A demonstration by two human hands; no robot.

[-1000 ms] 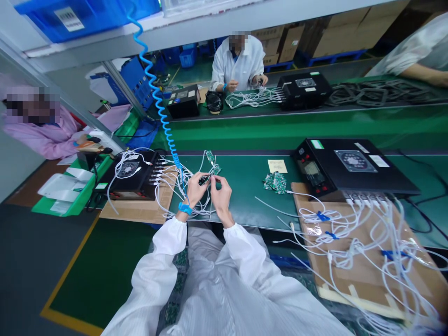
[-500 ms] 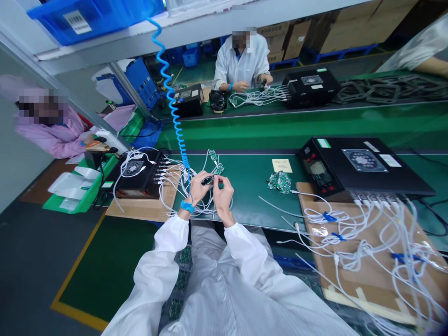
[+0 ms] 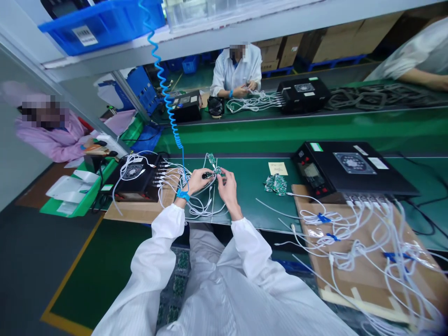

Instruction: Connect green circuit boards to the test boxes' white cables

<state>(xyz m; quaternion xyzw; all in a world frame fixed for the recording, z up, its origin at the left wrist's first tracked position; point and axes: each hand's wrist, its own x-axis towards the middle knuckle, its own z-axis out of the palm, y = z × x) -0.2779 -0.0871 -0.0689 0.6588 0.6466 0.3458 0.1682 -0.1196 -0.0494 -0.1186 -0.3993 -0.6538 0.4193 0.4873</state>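
My left hand (image 3: pixel 198 181), with a blue wrist strap (image 3: pixel 183 194), is closed on a small dark board-like piece (image 3: pixel 207 175); its exact kind is hard to make out. Just right of it, my right hand (image 3: pixel 228 187) pinches a green circuit board (image 3: pixel 217 171) between thumb and fingers. Behind my hands lies another green circuit board (image 3: pixel 210 158) with a white cable plug close by it. White cables (image 3: pixel 201 205) spread under and around my left hand, running from the black box (image 3: pixel 136 179) on the left.
Several circuit boards (image 3: pixel 276 185) are piled to the right, below a yellow note (image 3: pixel 277 168). A larger black box (image 3: pixel 353 168) stands beyond, its white cables over cardboard (image 3: pixel 315 275). A coiled blue cord (image 3: pixel 164 88) hangs down to my left wrist. A co-worker (image 3: pixel 238 70) sits opposite.
My right hand has moved slightly up and away from the left, from the dark piece to the green circuit board. The left hand keeps the dark piece. The view has shifted slightly.
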